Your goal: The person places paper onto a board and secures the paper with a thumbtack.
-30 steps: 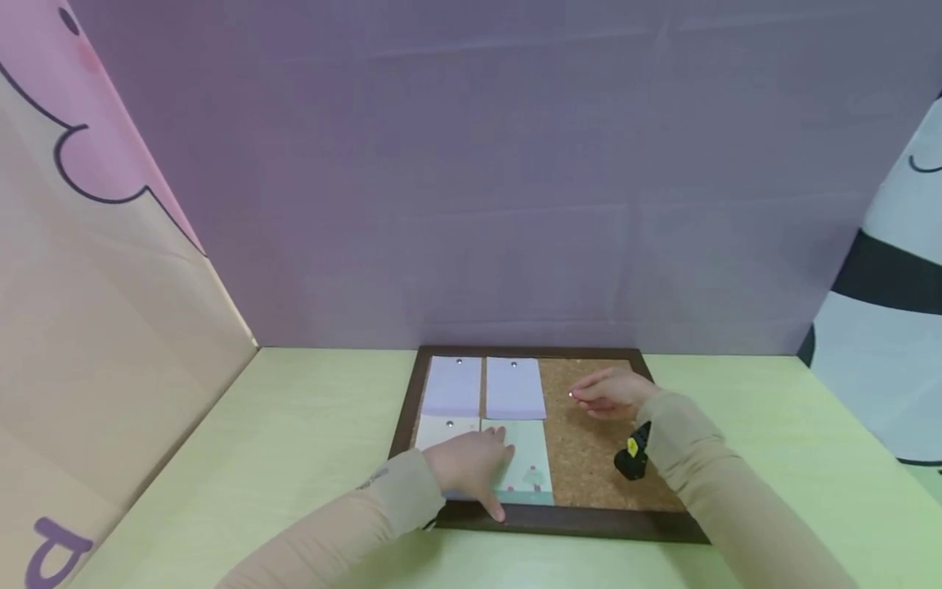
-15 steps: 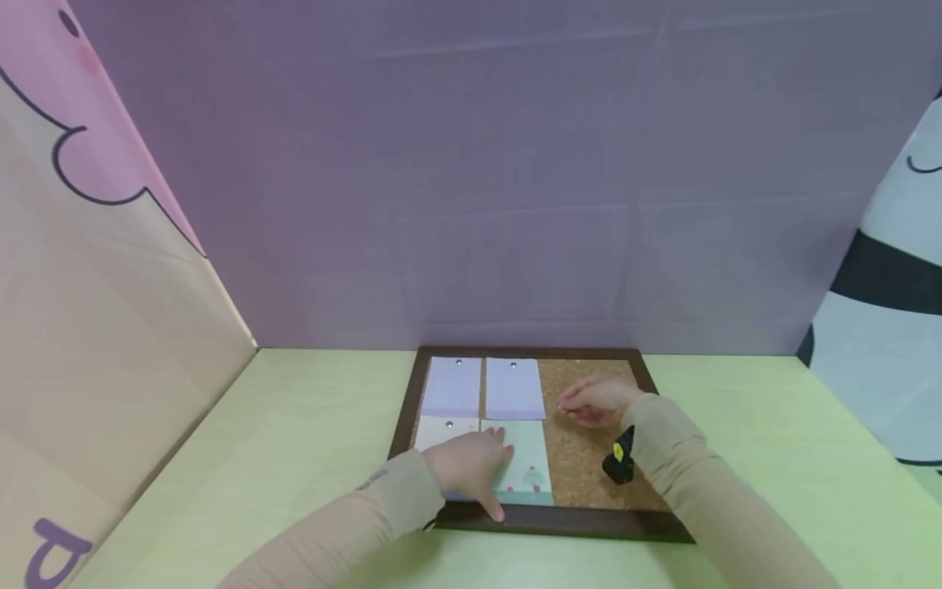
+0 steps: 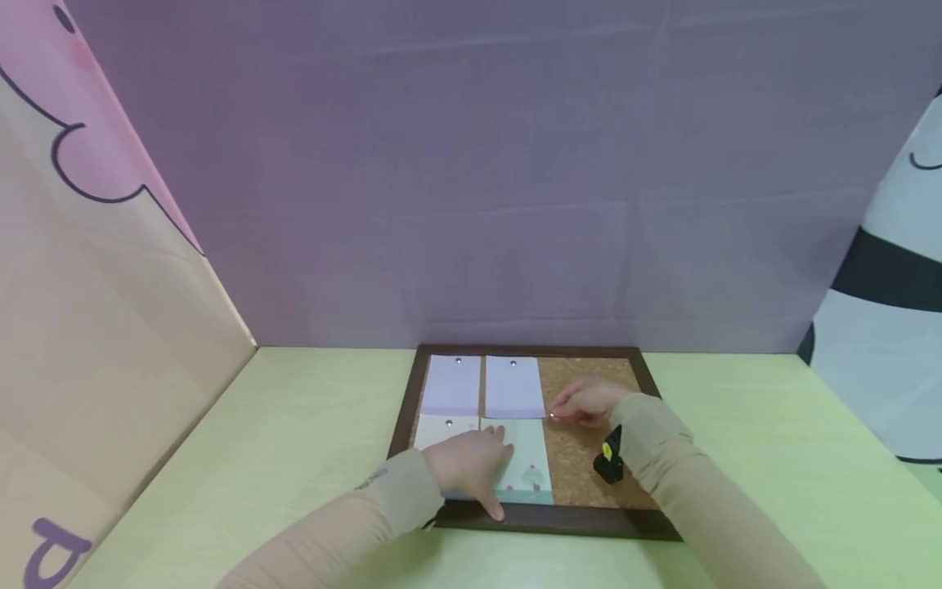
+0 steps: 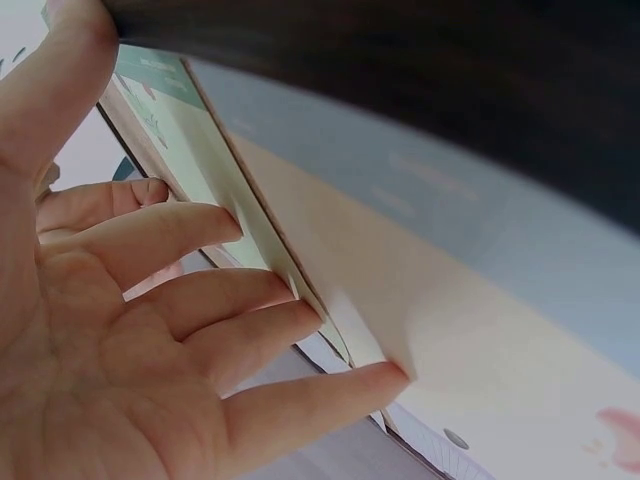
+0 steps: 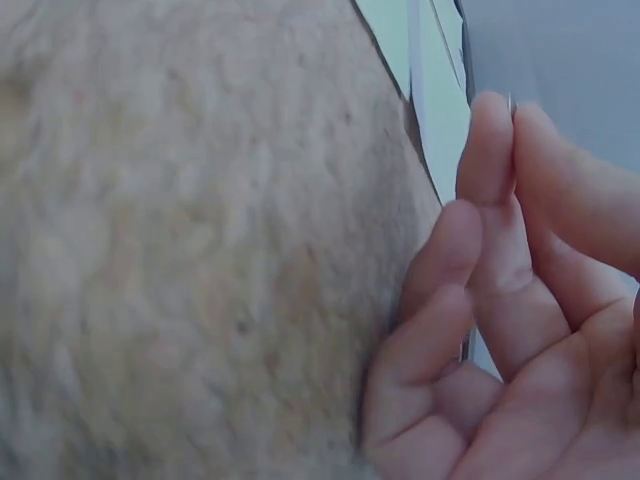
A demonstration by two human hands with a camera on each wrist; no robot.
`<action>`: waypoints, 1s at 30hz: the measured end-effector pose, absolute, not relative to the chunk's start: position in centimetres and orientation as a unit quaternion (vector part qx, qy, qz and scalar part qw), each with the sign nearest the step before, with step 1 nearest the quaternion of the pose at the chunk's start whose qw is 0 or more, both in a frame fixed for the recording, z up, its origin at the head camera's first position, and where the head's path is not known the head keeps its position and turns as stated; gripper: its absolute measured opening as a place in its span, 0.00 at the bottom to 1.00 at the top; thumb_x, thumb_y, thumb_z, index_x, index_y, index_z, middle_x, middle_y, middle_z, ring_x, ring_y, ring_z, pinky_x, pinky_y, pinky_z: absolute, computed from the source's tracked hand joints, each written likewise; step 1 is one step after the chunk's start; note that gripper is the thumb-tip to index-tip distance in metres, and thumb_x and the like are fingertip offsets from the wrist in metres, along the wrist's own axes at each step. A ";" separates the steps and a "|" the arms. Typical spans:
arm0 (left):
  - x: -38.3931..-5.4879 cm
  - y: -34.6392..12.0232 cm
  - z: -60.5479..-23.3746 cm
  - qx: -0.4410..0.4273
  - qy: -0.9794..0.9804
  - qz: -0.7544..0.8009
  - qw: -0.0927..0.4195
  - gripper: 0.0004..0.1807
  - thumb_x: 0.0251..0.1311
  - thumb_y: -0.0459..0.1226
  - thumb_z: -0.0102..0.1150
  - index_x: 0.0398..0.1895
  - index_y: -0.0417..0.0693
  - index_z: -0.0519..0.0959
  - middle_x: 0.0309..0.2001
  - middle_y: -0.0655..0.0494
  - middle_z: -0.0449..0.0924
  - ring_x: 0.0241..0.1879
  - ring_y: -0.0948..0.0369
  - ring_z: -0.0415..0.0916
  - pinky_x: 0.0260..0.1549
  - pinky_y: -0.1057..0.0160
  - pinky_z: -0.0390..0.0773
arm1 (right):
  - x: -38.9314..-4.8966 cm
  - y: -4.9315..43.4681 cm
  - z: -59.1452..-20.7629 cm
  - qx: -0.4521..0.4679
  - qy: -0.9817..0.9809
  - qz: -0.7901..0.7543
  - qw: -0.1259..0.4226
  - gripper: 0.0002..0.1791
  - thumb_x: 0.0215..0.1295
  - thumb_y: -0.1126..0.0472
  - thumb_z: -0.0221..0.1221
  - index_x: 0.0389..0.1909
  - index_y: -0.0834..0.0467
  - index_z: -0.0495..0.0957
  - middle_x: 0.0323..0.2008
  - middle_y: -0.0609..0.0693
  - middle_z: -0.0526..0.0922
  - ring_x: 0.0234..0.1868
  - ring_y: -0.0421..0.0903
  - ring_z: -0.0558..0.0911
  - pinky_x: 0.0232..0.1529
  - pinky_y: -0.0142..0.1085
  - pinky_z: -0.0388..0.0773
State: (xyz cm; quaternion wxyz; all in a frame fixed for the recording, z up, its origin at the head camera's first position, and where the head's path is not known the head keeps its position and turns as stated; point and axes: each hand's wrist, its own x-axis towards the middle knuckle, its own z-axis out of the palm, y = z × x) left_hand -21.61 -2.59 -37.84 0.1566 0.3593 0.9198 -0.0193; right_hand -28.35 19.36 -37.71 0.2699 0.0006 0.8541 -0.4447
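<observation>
My right hand (image 3: 589,399) pinches a small shiny thumbtack (image 5: 511,103) between thumb and index finger. It hovers over the corkboard (image 3: 574,466), just right of the upper corner of a pale green sheet (image 3: 528,458). My left hand (image 3: 467,465) lies spread, its fingertips (image 4: 385,375) touching the green sheet and a cream sheet (image 4: 400,290) beside it. Part of both sheets is hidden under this hand. One tack (image 3: 449,423) sits at the top of the cream sheet. Behind them two lilac sheets (image 3: 450,384) lie side by side, each with a tack at its top edge.
A dark brown frame (image 3: 552,517) borders the corkboard, which lies on a pale green-yellow table (image 3: 309,433). Behind the table stands a purple-grey backdrop (image 3: 471,180). A black device with a yellow mark (image 3: 608,458) is worn at my right wrist.
My right hand has moved left and slightly nearer, bringing the thumbtack close to the green sheet's upper right corner. The left hand has stayed in place.
</observation>
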 end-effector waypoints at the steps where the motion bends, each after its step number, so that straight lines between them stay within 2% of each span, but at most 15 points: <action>1: -21.6 -2.6 -37.8 0.360 0.919 -0.020 0.156 0.50 0.37 0.58 0.71 0.65 0.44 0.67 0.68 0.42 0.62 0.67 0.49 0.62 0.65 0.59 0.65 | -28.4 19.2 -37.8 0.006 0.853 -0.448 0.268 0.10 0.61 0.67 0.58 0.41 0.68 0.81 0.21 0.40 0.78 0.23 0.36 0.71 0.25 0.26 0.68; 5: -21.6 -2.7 -37.8 0.364 0.918 -0.020 0.154 0.50 0.37 0.58 0.71 0.65 0.44 0.67 0.67 0.42 0.63 0.66 0.49 0.63 0.64 0.59 0.65 | -28.4 18.5 -37.9 0.018 0.846 -0.457 0.273 0.10 0.63 0.66 0.57 0.42 0.67 0.81 0.21 0.41 0.78 0.22 0.35 0.70 0.24 0.24 0.67; 13: -21.6 -2.7 -37.9 0.358 0.921 -0.020 0.150 0.51 0.36 0.58 0.72 0.65 0.44 0.68 0.67 0.42 0.64 0.66 0.49 0.63 0.65 0.58 0.65 | -28.4 16.7 -37.4 -0.025 0.833 -0.475 0.284 0.14 0.64 0.68 0.56 0.48 0.72 0.77 0.20 0.40 0.77 0.22 0.32 0.72 0.24 0.21 0.69; 22: -21.6 -2.6 -37.8 0.357 0.922 -0.013 0.151 0.51 0.35 0.57 0.73 0.65 0.44 0.68 0.66 0.42 0.65 0.66 0.49 0.63 0.65 0.58 0.64 | -28.4 14.7 -38.2 0.007 0.825 -0.497 0.271 0.12 0.62 0.69 0.58 0.44 0.71 0.79 0.19 0.42 0.78 0.22 0.34 0.74 0.26 0.23 0.72; 30: -21.5 -2.5 -37.6 0.353 0.922 -0.008 0.158 0.51 0.36 0.57 0.72 0.66 0.44 0.66 0.67 0.43 0.63 0.67 0.49 0.61 0.66 0.58 0.62 | -28.1 13.8 -38.5 -0.002 0.849 -0.464 0.255 0.10 0.61 0.70 0.58 0.40 0.72 0.80 0.16 0.41 0.76 0.19 0.34 0.72 0.22 0.22 0.70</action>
